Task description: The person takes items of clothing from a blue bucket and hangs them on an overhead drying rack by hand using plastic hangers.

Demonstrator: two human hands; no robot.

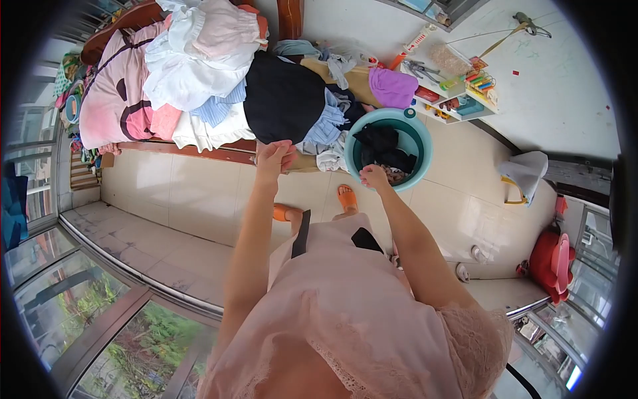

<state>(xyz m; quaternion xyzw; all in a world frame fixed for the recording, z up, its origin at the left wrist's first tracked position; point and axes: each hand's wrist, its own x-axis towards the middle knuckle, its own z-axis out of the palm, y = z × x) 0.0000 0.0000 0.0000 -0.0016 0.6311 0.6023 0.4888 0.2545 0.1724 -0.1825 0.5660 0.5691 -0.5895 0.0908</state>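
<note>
My left hand is at the lower edge of a black garment spread over the clothes pile. Its fingers are loosely bent and a little apart, with nothing visible in them. My right hand hovers at the near rim of a teal plastic basin. Its fingers are curled in, and no cloth shows in them. Inside the basin lies bunched dark clothing, with a small patterned piece below it. Light blue striped cloth lies between the black garment and the basin.
White clothes are heaped on a wooden bench beside a pink quilt. A purple cloth lies near a white shelf of small items. On the tiled floor stand a grey-white bin and loose shoes.
</note>
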